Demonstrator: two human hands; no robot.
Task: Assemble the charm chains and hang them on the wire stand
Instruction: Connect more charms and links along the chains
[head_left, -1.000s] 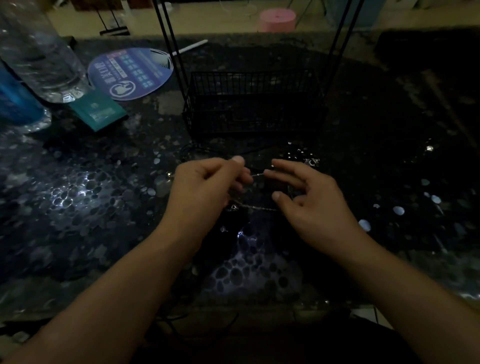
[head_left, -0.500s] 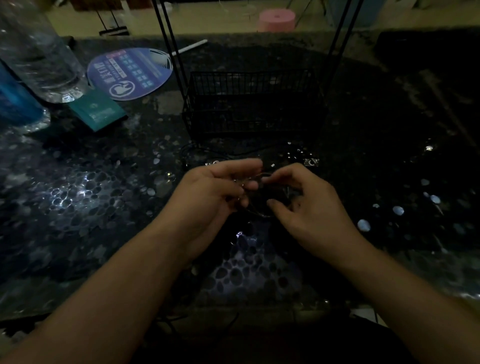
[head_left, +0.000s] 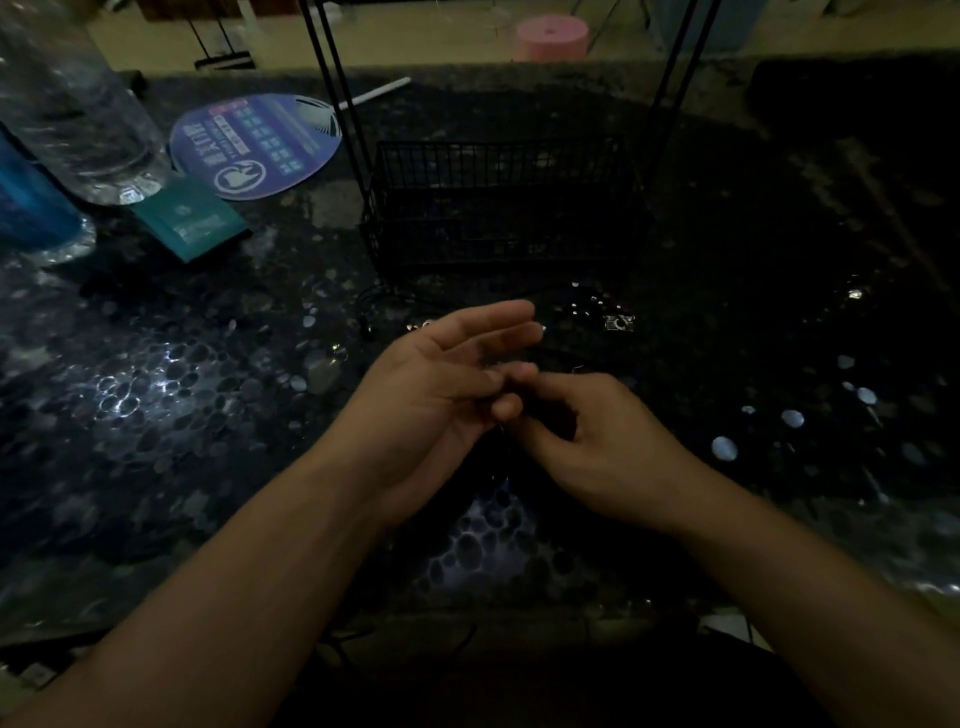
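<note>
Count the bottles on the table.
2, both at far left: a clear bottle at the top-left corner, a blue bottle beside it at the frame edge. More may sit out of frame.

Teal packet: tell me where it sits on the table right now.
In the head view the teal packet lies flat at the table's far left, just in front of the round blue fan, beside the clear bottle's base and left of the black wire basket.

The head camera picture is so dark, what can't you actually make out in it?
- Charm chain: too small and dark; whether the right hand pinches it against the left hand cannot be told.
- Wire stand: its top is cut off by the upper edge, so any hung chains are unseen.
- Small shiny parts on the table: too dim to identify.
- Clear bottle: cut off by the left and top edges.
</note>
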